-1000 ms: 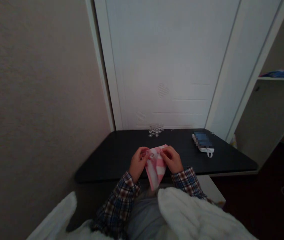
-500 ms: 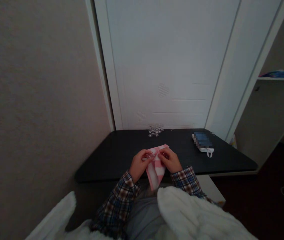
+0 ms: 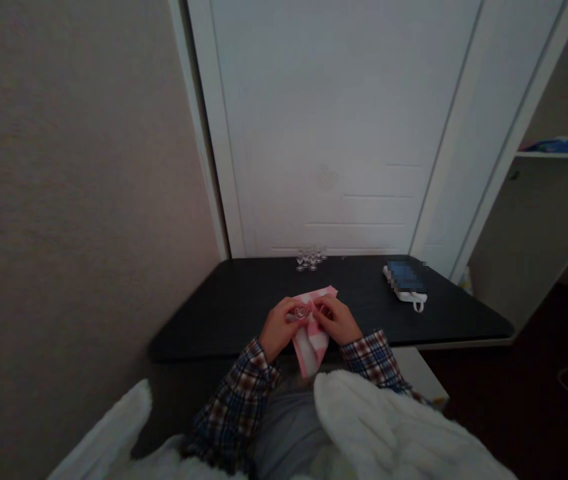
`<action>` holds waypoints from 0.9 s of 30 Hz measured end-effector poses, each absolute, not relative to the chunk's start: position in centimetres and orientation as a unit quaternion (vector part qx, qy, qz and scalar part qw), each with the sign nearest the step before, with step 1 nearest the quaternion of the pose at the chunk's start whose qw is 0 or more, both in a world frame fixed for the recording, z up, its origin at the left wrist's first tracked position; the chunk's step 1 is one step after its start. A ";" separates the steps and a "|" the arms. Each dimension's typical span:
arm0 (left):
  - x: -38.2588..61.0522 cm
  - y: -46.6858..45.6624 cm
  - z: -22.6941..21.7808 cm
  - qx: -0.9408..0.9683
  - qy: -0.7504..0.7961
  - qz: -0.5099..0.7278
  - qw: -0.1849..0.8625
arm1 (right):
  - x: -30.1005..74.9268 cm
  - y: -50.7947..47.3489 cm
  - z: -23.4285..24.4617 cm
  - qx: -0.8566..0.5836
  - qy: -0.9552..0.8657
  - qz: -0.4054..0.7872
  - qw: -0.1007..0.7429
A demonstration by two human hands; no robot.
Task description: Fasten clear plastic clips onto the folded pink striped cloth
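Observation:
A small clear glass is pinched between the thumb and fingers of my left hand, its round end facing up toward me. Pink-and-white striped cloth hangs below and behind it. My right hand is closed on the cloth right beside the glass, with thumb and fingers pressed together. Part of the glass is covered by fingers and cloth. Several small clear stemmed glasses stand in a cluster at the back of the dark table, beyond my hands.
To the right on the table lies a white device with a blue, blurred-out top and a strap. Behind the table rises a white panelled door. A wall closes off the left side. Below the table's right front is a white box-like surface.
The glass has turned slightly in my left hand, so its round end shows more clearly. My right fingers have shifted a little on the cloth. The view has moved very slightly.

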State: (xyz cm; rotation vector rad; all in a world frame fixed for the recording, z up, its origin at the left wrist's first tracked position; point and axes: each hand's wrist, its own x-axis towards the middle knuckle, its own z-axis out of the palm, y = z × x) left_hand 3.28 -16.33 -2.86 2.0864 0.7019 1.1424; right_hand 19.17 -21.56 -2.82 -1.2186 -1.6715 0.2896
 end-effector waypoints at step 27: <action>3.4 -16.8 -2.9 0.736 0.373 0.512 0.239 | 19.5 -21.9 -3.1 -0.530 -0.707 0.073 0.462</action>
